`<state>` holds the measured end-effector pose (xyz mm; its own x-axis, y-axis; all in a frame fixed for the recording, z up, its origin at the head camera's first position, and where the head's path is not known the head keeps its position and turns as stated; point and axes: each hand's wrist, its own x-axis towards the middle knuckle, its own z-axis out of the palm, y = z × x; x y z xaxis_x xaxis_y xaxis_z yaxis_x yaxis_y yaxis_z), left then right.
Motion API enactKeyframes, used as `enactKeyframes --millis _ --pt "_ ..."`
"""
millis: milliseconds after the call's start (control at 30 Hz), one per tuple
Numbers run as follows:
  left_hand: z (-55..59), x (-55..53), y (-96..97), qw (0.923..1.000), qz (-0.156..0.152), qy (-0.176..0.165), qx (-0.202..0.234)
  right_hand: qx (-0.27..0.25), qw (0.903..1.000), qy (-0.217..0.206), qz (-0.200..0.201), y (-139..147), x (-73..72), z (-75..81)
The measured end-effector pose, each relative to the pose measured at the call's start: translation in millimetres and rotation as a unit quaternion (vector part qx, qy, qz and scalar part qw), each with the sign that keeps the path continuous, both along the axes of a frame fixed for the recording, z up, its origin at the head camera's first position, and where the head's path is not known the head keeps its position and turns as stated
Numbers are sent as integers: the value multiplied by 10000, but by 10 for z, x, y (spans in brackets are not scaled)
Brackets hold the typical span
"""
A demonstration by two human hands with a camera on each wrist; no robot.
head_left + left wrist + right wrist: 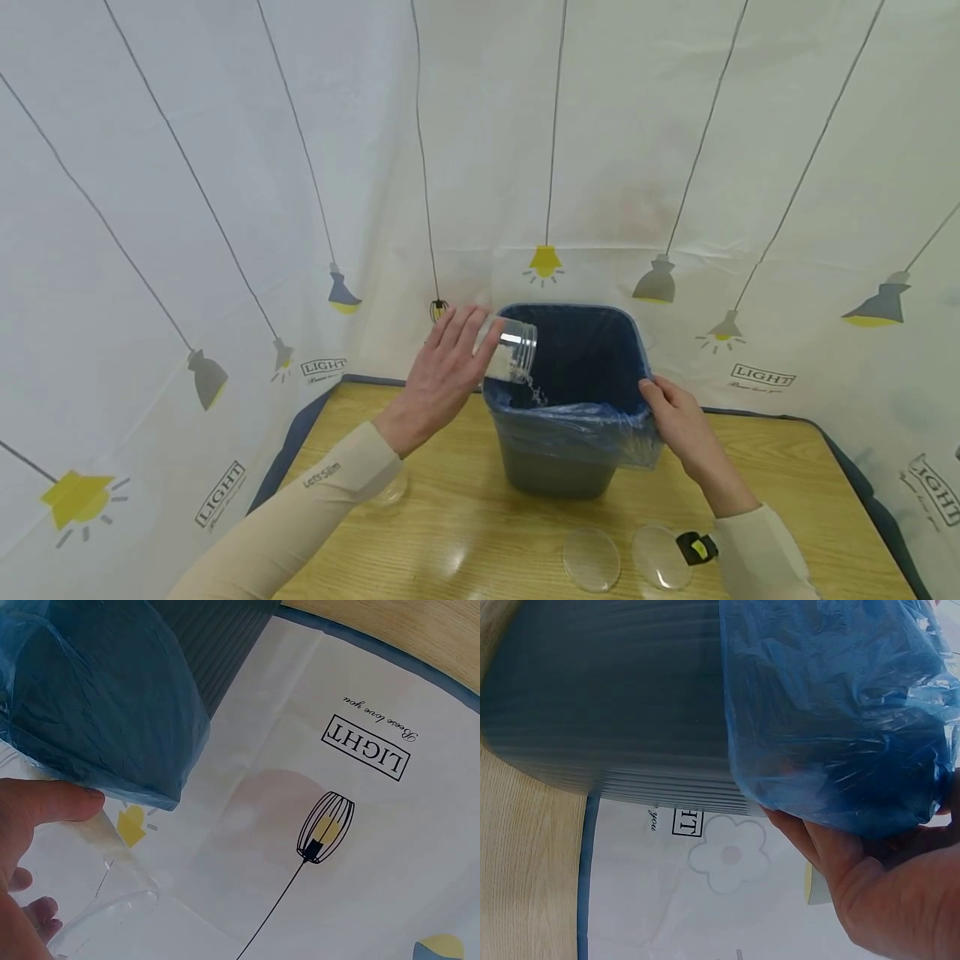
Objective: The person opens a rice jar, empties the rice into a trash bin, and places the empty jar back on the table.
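A clear jar lies tipped sideways in my left hand, its threaded mouth over the left rim of a dark blue bin. White granules spill from that mouth into the bin. Thumb and fingers wrap the jar; in the left wrist view its clear wall shows between them. A thin blue bag lines the bin and folds over its front rim. My right hand grips the bin's right rim through the bag, thumb on top. From below, the right wrist view shows the fingers against the bag.
Two clear round discs, like lids, lie on the wooden table in front of the bin. Another clear round item sits partly behind my left sleeve. A white sheet printed with lamps surrounds the table's back and sides.
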<state>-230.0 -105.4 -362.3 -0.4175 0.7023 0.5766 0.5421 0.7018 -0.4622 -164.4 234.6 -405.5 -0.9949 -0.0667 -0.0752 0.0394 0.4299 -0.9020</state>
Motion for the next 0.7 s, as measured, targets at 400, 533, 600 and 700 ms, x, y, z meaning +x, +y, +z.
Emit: enactKeyframes --millis 400,533,600,700 --pt "56 0 56 9982 217 282 -489 37 10000 -52 -17 8 -6 11" --pt "49 -1 59 9976 220 371 -535 -55 10000 71 -8 -7 8 6" --pt "48 1 60 9976 185 391 -531 -95 9999 125 -1 -14 12 2" --pt "48 6 59 9979 107 396 -497 -112 9998 156 -3 -18 9 -6"
